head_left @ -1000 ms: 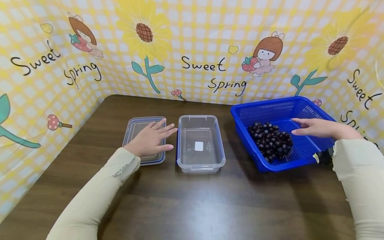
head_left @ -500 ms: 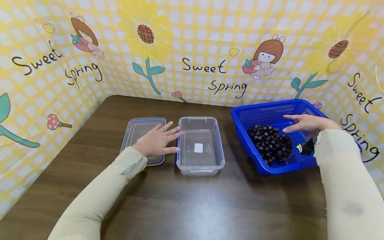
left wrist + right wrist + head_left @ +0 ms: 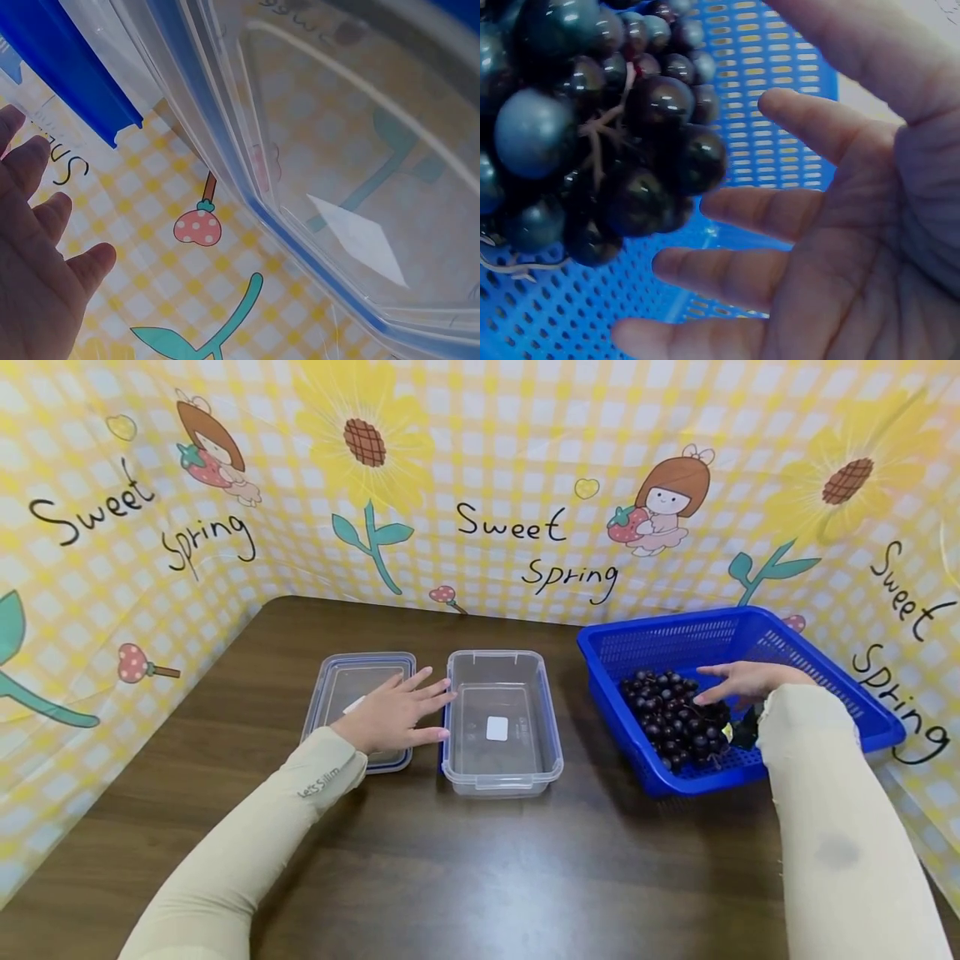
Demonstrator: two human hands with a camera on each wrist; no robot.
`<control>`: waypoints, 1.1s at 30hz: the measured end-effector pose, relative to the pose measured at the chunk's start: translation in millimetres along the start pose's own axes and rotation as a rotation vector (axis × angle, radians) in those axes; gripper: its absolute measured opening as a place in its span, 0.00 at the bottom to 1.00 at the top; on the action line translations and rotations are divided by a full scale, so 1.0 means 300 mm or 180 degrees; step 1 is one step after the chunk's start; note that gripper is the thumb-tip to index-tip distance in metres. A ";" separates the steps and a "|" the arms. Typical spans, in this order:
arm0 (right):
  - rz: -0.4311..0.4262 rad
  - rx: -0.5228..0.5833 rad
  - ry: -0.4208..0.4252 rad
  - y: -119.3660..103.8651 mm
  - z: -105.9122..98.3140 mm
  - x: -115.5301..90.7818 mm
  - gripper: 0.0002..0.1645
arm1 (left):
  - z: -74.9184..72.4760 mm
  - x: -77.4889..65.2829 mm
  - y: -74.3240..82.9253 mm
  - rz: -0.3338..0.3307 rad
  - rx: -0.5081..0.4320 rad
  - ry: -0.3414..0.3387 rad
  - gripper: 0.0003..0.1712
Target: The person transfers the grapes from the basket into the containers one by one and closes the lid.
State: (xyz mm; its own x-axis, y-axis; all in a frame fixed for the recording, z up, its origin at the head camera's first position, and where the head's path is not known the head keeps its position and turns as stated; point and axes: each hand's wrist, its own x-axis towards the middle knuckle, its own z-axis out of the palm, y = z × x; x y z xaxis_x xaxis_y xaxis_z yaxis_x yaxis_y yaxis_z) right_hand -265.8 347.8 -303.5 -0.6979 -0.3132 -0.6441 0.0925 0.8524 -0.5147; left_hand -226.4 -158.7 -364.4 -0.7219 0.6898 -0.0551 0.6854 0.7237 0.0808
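Note:
A bunch of dark grapes [image 3: 671, 718] lies in the left part of a blue plastic basket [image 3: 795, 653]. My right hand [image 3: 746, 681] is over the basket beside the grapes, fingers spread; the right wrist view shows its fingertips close to the fruit and nothing in its grasp. My left hand [image 3: 393, 714] spreads over a clear lid with a blue seal [image 3: 337, 681], its fingertips right at the left rim of a clear plastic container [image 3: 498, 702]. Inside that container only a white label shows on the bottom.
Brown wood-grain table [image 3: 480, 868] carries the lid, container and basket in a row. Behind and on both sides hangs a yellow checked cloth [image 3: 510, 468] with printed figures. A small black object [image 3: 745, 729] at my right wrist overlaps the basket.
My right hand has moved left across the basket, nearer the grapes. My left hand has shifted slightly right, to the container's rim. Lid, container and basket stay in place.

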 end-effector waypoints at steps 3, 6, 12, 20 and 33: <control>0.0045 -0.0105 -0.0055 0.002 0.008 0.015 0.52 | 0.002 -0.003 0.007 -0.0001 -0.0091 -0.0003 0.38; 0.0059 -0.0233 -0.0097 0.001 0.017 0.032 0.53 | 0.006 -0.004 0.015 0.0000 -0.0198 -0.0006 0.38; 0.0007 -0.0358 -0.0040 0.003 0.028 0.066 0.55 | 0.019 -0.002 0.020 -0.0013 -0.0264 -0.0012 0.41; -0.0140 -0.0479 -0.0132 0.026 0.036 0.083 0.52 | 0.019 -0.004 0.021 -0.0093 -0.0263 -0.0036 0.43; -0.0229 -0.0588 -0.0347 -0.002 0.028 0.133 0.50 | 0.029 -0.027 0.018 -0.0162 -0.0287 -0.0034 0.44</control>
State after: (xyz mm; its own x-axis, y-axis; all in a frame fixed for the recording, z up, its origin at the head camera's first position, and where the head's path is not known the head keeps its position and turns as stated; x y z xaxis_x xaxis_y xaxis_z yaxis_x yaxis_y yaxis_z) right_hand -287.6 331.3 -333.5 -0.6162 -0.4108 -0.6720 -0.0933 0.8853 -0.4556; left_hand -215.9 -160.2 -372.0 -0.7541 0.6528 -0.0719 0.6361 0.7533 0.1668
